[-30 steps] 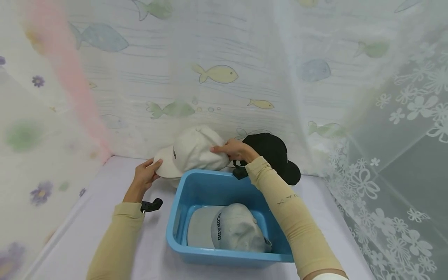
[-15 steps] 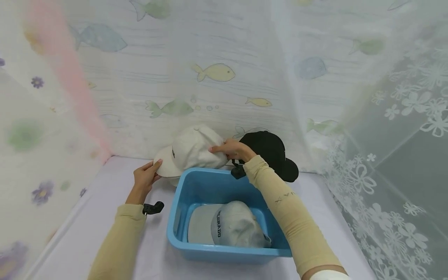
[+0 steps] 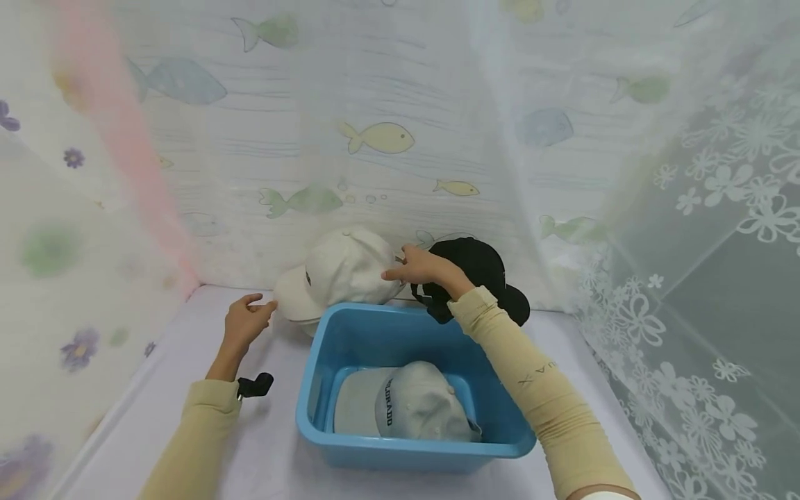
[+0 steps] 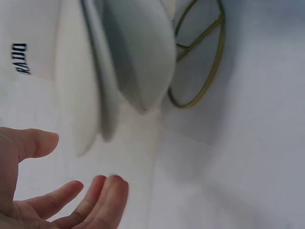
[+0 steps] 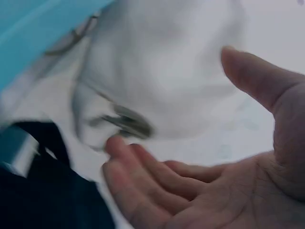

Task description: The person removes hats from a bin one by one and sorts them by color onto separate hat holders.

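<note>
A cream-white baseball cap [image 3: 350, 271] sits behind the blue tub, brim to the left. Below its brim, the left wrist view shows a second, greyish brim [image 4: 147, 62]. My left hand [image 3: 246, 323] is just off the brim tip, thumb and fingers spread apart with nothing between them. At the cap's back, my right hand [image 3: 425, 271] has its thumb and fingers parted; its fingertips are close to the metal strap buckle [image 5: 136, 124]. A black cap [image 3: 469, 264] is partly behind my right hand. Inside the tub lies a pale grey cap [image 3: 419, 406] with dark lettering.
The blue tub [image 3: 406, 450] stands on the white-covered table [image 3: 269, 444], its back rim right in front of the cream cap. A gold wire ring [image 4: 220, 52] shows beneath the brims. Printed fabric [image 3: 375, 83] hangs behind.
Both hands have let go of the cream cap. The left hand has drawn away from the brim, down and left; the right has moved slightly right off its back. The cap stays in place.
</note>
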A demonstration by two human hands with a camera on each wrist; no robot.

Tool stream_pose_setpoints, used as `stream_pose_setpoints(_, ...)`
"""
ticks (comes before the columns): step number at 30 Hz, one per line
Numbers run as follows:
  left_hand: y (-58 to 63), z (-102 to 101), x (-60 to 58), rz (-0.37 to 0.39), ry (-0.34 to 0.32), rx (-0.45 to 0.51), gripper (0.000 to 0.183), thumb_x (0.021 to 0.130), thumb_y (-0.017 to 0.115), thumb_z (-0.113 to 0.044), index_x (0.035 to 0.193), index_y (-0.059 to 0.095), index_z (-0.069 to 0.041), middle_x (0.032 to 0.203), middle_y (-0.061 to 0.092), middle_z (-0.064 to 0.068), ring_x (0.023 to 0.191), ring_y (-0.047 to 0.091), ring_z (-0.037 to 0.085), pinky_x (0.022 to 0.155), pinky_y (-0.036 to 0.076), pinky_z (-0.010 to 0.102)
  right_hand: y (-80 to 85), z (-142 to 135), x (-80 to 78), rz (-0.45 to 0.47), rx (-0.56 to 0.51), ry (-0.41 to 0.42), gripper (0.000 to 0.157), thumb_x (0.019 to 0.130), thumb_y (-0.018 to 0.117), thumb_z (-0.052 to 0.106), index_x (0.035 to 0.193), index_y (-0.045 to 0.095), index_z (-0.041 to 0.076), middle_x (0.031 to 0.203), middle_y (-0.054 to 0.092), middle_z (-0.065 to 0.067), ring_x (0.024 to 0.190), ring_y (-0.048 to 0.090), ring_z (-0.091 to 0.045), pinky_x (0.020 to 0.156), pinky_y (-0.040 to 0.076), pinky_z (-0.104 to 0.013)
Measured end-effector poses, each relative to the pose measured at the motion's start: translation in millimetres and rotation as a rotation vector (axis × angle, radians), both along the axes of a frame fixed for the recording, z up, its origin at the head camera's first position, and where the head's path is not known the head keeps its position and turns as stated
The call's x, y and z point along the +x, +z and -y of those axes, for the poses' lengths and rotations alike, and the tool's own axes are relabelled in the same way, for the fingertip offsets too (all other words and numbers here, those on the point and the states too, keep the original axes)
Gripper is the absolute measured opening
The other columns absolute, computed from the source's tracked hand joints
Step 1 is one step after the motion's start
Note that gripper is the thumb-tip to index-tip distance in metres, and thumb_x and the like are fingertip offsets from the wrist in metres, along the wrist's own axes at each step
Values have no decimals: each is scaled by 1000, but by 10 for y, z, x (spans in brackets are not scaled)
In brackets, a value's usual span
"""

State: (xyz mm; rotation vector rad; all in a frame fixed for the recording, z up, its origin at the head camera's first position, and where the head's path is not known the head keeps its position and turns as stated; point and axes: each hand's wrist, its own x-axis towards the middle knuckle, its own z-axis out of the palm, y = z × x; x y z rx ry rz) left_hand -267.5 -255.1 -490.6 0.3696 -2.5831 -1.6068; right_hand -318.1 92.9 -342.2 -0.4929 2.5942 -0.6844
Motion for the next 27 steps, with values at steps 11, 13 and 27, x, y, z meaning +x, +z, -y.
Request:
stream_pose_setpoints(11, 819, -214, 383, -280, -222, -165, 54, 106, 53, -27, 150, 45, 3, 136, 59, 31, 127, 56, 48, 101, 50, 61, 588, -412, 790, -263, 73, 205, 74, 105, 56, 36, 159, 23, -2, 164, 30, -20, 151, 30, -38, 121, 30, -54)
stream_pose_setpoints(13, 977, -309, 445, -338, -268, -156, 51, 106, 54, -26, 148, 47, 2, 134, 60, 29, 125, 58, 46, 103, 49, 59, 617, -513, 947, -298, 39, 226, 74, 104, 58, 36, 159, 25, -2, 164, 29, -19, 152, 26, -37, 122, 26, -55)
stream_pose_setpoints(27, 1432, -1160, 500, -452, -651, -153, 40, 106, 56, -23, 139, 59, -1, 134, 65, 19, 117, 67, 33, 97, 57, 49, 33, -1126, 1738, -563, -86, 329, 78, 102, 63, 33, 164, 19, 19, 172, 11, 0, 158, 12, -24, 126, 20, -48)
